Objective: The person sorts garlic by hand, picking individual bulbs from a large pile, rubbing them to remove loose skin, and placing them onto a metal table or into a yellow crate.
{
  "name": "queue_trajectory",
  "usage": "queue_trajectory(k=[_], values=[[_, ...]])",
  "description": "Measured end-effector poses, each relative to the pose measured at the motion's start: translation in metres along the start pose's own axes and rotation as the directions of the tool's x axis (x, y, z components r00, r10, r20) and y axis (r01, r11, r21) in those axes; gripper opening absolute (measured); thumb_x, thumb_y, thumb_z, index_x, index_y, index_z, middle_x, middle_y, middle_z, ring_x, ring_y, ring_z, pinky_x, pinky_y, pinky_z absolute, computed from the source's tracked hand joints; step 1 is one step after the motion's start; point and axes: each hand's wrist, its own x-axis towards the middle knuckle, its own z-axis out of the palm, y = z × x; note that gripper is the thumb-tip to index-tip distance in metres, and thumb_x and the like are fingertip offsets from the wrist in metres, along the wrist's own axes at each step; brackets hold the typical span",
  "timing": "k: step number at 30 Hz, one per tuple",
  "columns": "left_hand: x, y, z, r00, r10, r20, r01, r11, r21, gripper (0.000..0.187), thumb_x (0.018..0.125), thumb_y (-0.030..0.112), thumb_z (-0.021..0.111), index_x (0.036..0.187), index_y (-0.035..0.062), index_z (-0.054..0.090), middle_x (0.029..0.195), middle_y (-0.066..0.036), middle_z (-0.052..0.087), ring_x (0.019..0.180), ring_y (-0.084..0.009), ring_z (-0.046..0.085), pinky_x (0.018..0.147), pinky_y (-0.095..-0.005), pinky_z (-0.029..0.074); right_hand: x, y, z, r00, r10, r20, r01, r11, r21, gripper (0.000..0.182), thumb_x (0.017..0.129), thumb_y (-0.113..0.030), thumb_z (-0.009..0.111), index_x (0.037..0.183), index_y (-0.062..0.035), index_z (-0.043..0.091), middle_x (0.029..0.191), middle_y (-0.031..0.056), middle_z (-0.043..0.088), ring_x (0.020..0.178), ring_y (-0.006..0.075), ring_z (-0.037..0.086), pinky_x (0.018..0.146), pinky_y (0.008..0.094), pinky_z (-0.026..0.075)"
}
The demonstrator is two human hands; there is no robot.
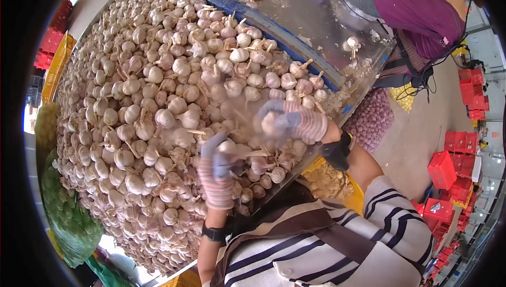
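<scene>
A large heap of garlic bulbs (153, 102) covers the table in front of me. My left hand (217, 171), in a striped glove with grey fingers, is wrapped round a garlic bulb (227, 147) whose stem points right. To its right, my right hand (295, 122), gloved alike, has its fingers curled round another bulb (269, 122); motion blurs these fingers. Both hands are just above the near right part of the heap.
A blue-edged metal divider (258, 21) runs behind the heap. Beyond it a co-worker in a purple top (421, 18) reaches over a metal surface (300, 13) with some bulbs. A yellow crate (356, 189) stands below the near edge; red crates (441, 170) are at right.
</scene>
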Motion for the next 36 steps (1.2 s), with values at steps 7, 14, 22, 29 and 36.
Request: queue_trajectory(k=[7,14,22,29,36], values=[[0.037,0.029,0.062,0.96,0.012,0.278,-0.207,0.7,0.683,0.084,0.085,0.04,0.061,0.15,0.0125,0.016,0.131,-0.027,0.033,0.107,-0.0371,0.051,0.083,-0.0387,0.049,0.02,-0.015,0.013,0.921,-0.316,0.227,0.315,0.948,0.042,0.044,0.085,-0.031,0.067,0.12,-0.0054,0.055,0.094,0.0025,0.062,0.087,0.0137,0.061,0.072,0.0227,0.052],[0.054,-0.033,0.091,0.906,-0.119,0.405,-0.343,0.354,0.87,0.039,0.087,0.021,0.054,0.121,0.0012,0.05,0.115,-0.021,0.051,0.082,-0.0371,0.064,0.065,-0.0432,0.054,0.106,-0.085,-0.125,0.741,-0.532,-0.41,0.306,0.811,-0.499,0.031,0.084,-0.026,0.067,0.103,-0.0021,0.059,0.097,0.0071,0.064,0.084,0.0144,0.061,0.077,0.0271,0.051],[0.032,-0.038,0.091,0.855,-0.28,0.437,-0.379,0.238,0.894,0.023,0.085,0.02,0.055,0.107,0.0142,0.057,0.084,-0.015,0.064,0.063,-0.0299,0.066,0.051,-0.0459,0.053,0.08,-0.045,0.004,0.983,0.154,0.098,0.081,0.112,-0.99,0.029,0.077,-0.022,0.065,0.105,-0.0133,0.067,0.092,0.0124,0.068,0.084,0.0291,0.066,0.075,0.0409,0.053],[-0.019,0.02,0.04,0.772,-0.224,0.595,-0.308,0.687,0.658,0.038,0.071,0.018,0.072,0.106,0.0083,0.061,0.103,-0.016,0.056,0.076,-0.0306,0.064,0.07,-0.0389,0.053,0.068,0.011,0.013,0.996,-0.05,0.073,0.073,-0.001,-0.997,0.022,0.076,-0.014,0.062,0.097,-0.0067,0.061,0.091,0.0147,0.061,0.076,0.0341,0.064,0.064,0.0453,0.052],[-0.032,0.019,-0.01,0.786,-0.496,0.369,0.584,0.791,-0.181,0.021,0.088,0.024,0.065,0.097,0.0039,0.064,0.088,-0.002,0.064,0.078,-0.0077,0.059,0.068,-0.0221,0.048,-0.035,-0.111,-0.006,0.846,0.373,0.381,0.175,0.48,-0.86,0.033,0.073,-0.022,0.069,0.104,-0.0108,0.066,0.095,0.011,0.069,0.079,0.0235,0.066,0.068,0.0373,0.051]])
